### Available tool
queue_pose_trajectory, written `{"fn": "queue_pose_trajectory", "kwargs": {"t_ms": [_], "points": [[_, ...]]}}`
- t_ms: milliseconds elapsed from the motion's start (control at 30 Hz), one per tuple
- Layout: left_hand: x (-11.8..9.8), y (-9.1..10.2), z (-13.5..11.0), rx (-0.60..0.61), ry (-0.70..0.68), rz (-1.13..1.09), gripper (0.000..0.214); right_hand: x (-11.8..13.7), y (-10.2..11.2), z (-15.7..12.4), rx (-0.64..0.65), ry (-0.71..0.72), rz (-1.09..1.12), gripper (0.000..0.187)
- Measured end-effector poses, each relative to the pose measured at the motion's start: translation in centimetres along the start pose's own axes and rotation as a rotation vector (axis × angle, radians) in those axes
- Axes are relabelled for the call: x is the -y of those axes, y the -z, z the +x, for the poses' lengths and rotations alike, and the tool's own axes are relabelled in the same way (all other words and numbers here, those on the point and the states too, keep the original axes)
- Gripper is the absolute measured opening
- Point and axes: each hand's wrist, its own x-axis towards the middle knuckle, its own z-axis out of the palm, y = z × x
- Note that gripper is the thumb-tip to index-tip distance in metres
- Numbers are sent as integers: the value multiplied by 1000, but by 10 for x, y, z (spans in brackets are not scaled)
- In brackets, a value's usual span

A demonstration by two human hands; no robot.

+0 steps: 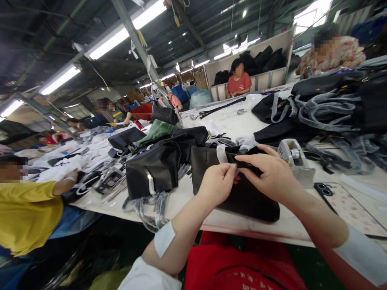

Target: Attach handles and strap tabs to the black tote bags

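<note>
A black handbag lies tilted on the white table in front of me. Over its upper part, my left hand is closed in a pinch, thumb against forefinger, on something small that I cannot make out. My right hand meets it from the other side, thumb and forefinger close to the left fingertips and the other fingers bent over the bag's top edge. A white strip hangs at the bag's top, just beyond my left hand. What the right fingertips hold, if anything, is hidden.
Right of the bag stand a tape dispenser and a phone in a patterned case. Another black bag with plastic-wrapped straps lies left. Black bags are heaped at the right. A person in yellow works at the left.
</note>
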Motion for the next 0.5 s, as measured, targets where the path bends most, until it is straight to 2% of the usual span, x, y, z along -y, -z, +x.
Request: {"fn": "queue_pose_trajectory", "kwargs": {"t_ms": [100,200,300,367,500], "points": [[-5,4,3,-11,-33,91,44,0,3,-3,20,-16,7,34],[-8,7,0,-22,-36,124,40,-3,6,-5,-19,-102,23,26],[-6,8,-4,3,35,43,38,-5,7,-6,-58,-176,47,22],[-5,7,-6,1,59,8,39,-6,6,-5,-70,-192,67,19],[-8,4,-7,-50,19,51,42,-6,3,-3,-93,-201,75,11]]}}
